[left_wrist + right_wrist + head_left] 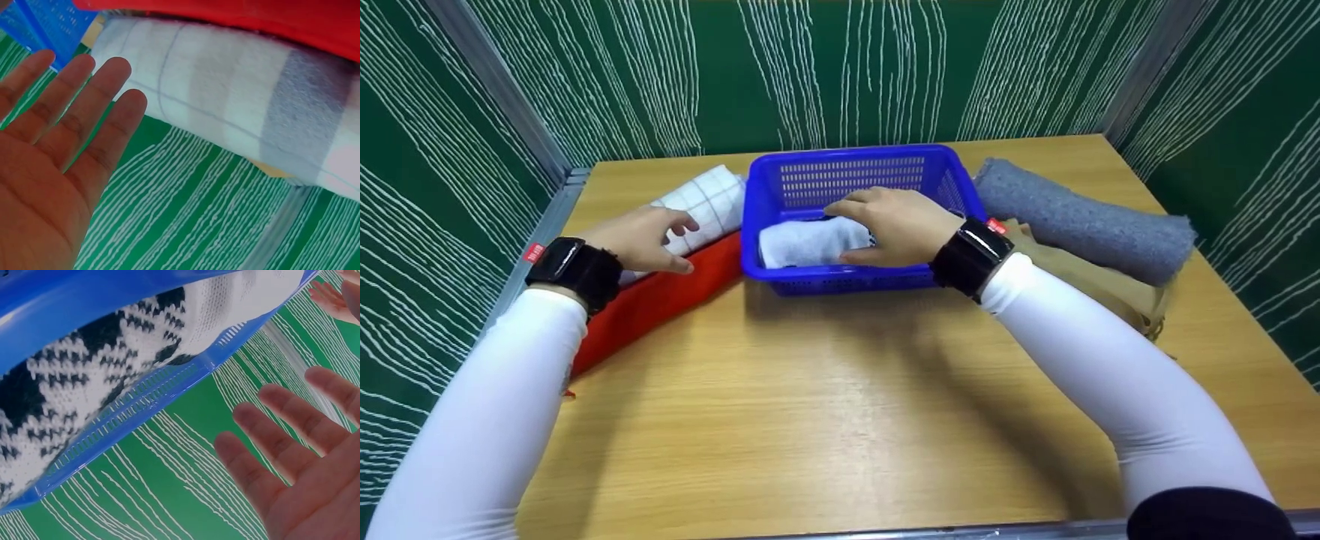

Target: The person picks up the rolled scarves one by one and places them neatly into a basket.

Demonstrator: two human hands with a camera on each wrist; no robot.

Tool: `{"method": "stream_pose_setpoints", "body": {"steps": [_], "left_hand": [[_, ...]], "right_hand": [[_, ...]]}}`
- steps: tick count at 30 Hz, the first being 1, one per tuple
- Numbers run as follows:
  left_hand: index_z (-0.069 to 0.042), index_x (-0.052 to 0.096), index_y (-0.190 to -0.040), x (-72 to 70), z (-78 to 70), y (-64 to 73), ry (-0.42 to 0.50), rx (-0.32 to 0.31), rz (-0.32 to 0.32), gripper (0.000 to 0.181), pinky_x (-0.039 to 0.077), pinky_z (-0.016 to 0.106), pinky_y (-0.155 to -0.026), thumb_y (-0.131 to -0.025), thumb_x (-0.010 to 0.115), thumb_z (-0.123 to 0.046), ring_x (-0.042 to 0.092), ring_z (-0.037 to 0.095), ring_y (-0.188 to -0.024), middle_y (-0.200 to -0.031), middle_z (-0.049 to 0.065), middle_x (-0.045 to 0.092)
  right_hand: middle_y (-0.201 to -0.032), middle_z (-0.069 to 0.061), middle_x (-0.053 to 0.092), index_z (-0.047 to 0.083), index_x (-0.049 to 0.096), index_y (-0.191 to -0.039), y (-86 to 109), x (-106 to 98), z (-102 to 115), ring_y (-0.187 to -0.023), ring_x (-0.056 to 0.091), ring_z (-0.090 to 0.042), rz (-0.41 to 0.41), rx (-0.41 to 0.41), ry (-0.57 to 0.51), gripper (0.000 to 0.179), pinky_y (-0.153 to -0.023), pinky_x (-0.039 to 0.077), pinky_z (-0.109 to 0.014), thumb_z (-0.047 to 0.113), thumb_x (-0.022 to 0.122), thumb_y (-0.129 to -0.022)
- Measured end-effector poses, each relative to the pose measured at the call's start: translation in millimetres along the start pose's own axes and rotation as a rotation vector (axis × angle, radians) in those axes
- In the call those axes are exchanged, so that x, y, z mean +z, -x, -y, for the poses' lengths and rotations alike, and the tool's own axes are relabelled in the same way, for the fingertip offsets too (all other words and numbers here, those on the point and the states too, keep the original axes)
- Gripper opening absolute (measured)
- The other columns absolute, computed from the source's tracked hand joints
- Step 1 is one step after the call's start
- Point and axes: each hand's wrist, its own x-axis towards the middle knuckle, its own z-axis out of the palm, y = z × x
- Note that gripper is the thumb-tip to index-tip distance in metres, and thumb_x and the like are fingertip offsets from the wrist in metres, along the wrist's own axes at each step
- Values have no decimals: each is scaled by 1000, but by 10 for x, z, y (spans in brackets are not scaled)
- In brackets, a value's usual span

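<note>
A rolled knit cloth (pixel 806 244), whitish with a black pattern, lies in a blue plastic basket (pixel 810 275). In the right wrist view that knit cloth (pixel 112 354) shows its black-and-white end. Over the basket hovers my right hand (pixel 904 225), fingers spread and loosely bent, holding nothing. My left hand (pixel 634 236) is held above a white checked roll of cloth (pixel 712 199) and a red roll of cloth (pixel 667 304), left of the basket. Its fingers look straight and apart from the checked cloth (pixel 219 84) in the left wrist view.
Right of the basket lie a grey rolled cloth (pixel 1080 217) and a tan fringed cloth (pixel 1072 281), partly hidden by my right arm. All stand on a wooden table (pixel 810 420). Green panels (pixel 870 75) with white streaks enclose the back and sides.
</note>
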Motion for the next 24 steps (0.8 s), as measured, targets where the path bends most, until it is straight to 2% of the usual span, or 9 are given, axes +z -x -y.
{"method": "stream_pose_setpoints", "body": {"steps": [9, 12, 14, 17, 19, 24], "left_hand": [[-1, 57, -150, 16, 95, 99, 18, -46, 38, 66, 49, 69, -109, -94, 81, -26, 58, 48, -128, -146, 30, 60], [-2, 57, -150, 31, 131, 140, 17, -63, 44, 66, 56, 65, -102, -93, 82, -26, 58, 47, -127, -146, 30, 60], [-1, 57, -149, 42, 157, 158, 7, -63, 44, 66, 56, 64, -100, -93, 82, -26, 58, 47, -126, -145, 30, 61], [0, 58, -148, 64, 188, 170, -1, -58, 50, 66, 55, 65, -102, -92, 83, -25, 59, 47, -125, -143, 30, 62], [1, 59, -146, 85, 211, 172, -14, -50, 50, 66, 49, 68, -108, -91, 84, -25, 60, 48, -125, -141, 31, 64], [1, 59, -147, 133, 268, 204, -17, -74, 80, 66, 48, 71, -109, -91, 84, -25, 59, 49, -127, -143, 31, 63]], "right_hand": [[-151, -15, 66, 12, 59, -154, -37, 26, 53, -140, 62, -38, -4, -19, -5, 69, -117, 51, -57, 47, 79, -98], [-151, -14, 66, 13, 60, -154, -56, 26, 75, -141, 62, -37, -7, -19, -7, 70, -118, 51, -57, 49, 79, -97], [-152, -14, 65, 13, 60, -155, -67, 29, 92, -141, 61, -37, -6, -20, -11, 71, -118, 50, -57, 49, 80, -97], [-152, -14, 65, 13, 60, -154, -88, 47, 111, -142, 61, -37, -6, -26, -13, 72, -118, 51, -57, 50, 80, -96], [-151, -14, 66, 12, 60, -154, -105, 61, 127, -141, 62, -36, -9, -35, -18, 72, -117, 52, -57, 49, 79, -96], [-149, -15, 67, 11, 59, -155, -140, 103, 167, -137, 64, -36, -11, -58, -13, 71, -114, 54, -56, 48, 79, -97]]}}
